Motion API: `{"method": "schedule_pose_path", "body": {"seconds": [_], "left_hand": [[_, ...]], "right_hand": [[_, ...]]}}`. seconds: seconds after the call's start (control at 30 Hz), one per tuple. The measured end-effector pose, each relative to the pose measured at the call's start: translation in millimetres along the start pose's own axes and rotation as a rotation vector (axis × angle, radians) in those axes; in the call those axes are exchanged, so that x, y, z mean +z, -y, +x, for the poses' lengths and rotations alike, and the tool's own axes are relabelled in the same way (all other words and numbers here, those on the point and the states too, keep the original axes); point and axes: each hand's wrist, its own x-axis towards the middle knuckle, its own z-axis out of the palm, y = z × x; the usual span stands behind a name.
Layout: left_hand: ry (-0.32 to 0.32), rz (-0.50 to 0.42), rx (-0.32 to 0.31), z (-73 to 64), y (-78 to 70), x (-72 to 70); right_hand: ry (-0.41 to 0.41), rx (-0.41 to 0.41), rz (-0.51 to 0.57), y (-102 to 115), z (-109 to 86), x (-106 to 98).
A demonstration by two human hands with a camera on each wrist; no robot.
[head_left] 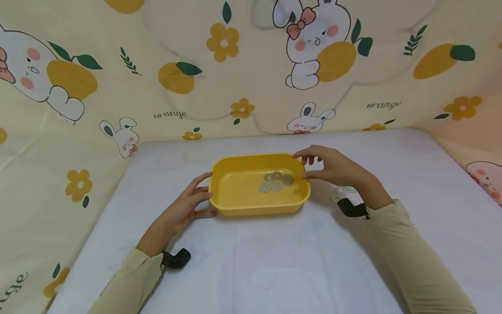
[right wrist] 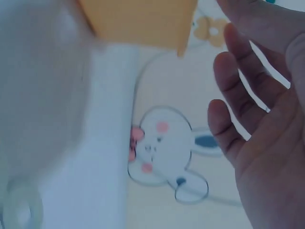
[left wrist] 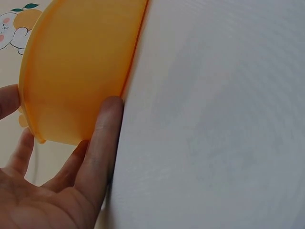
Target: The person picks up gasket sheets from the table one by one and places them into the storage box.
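Observation:
A yellow plastic tray (head_left: 239, 209) sits on the table, with several flat metal washers (head_left: 276, 186) lying towards its right side. At its left end is my left hand (head_left: 182, 207), fingers spread and fairly straight, fingertips at the rim and thumb low by the front corner. In the left wrist view, the left thumb (left wrist: 102, 143) lies along the lower edge of the tray wall (left wrist: 81, 67). My right hand (head_left: 333, 165) is over the tray's right end with thumb and fingers apart. The right wrist view shows nothing between the right fingers (right wrist: 228, 76).
Some pale rings (head_left: 342, 192) lie on the table right of the tray, partly behind the right wrist's black camera (head_left: 353, 208). A white cloth (head_left: 266, 257) covers the table. Behind and to the left hangs a printed curtain (head_left: 243, 83) with rabbits and oranges.

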Motion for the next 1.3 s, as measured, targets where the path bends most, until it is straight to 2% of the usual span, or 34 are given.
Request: {"method": "schedule_pose_path", "body": {"seconds": [0.2,0.33,0.53,0.63,0.9,1.13,1.3], "left_hand": [[-0.009,-0.005,-0.007,-0.2,0.9,-0.7],[0.002,-0.005,-0.001,1.6,1.1,-0.6],[-0.002,-0.002,0.003,2.5,0.4,0.4],[-0.004,-0.007,-0.002,2.5,-0.4,1.8],[-0.003,-0.020,-0.001,1.0,1.4,0.8],[0.001,-0.022,-0.004,0.5,1.3,1.0],[-0.008,-0.013,-0.002,0.8,0.9,1.4]], "right_hand": [[0.080,0.045,-0.081,-15.3,-15.0,-14.8],[0.087,0.090,-0.123,-29.0,-28.1,-21.7],[0.166,0.235,-0.097,-47.0,-41.5,-24.6],[0.203,0.272,-0.100,-53.2,-47.6,-28.3],[0.356,0.255,-0.042,-62.9,-51.3,-23.3],[0.324,0.188,-0.061,-64.8,-44.3,-11.9],[0.324,0.228,-0.096,-62.0,-40.5,-8.7]]}}
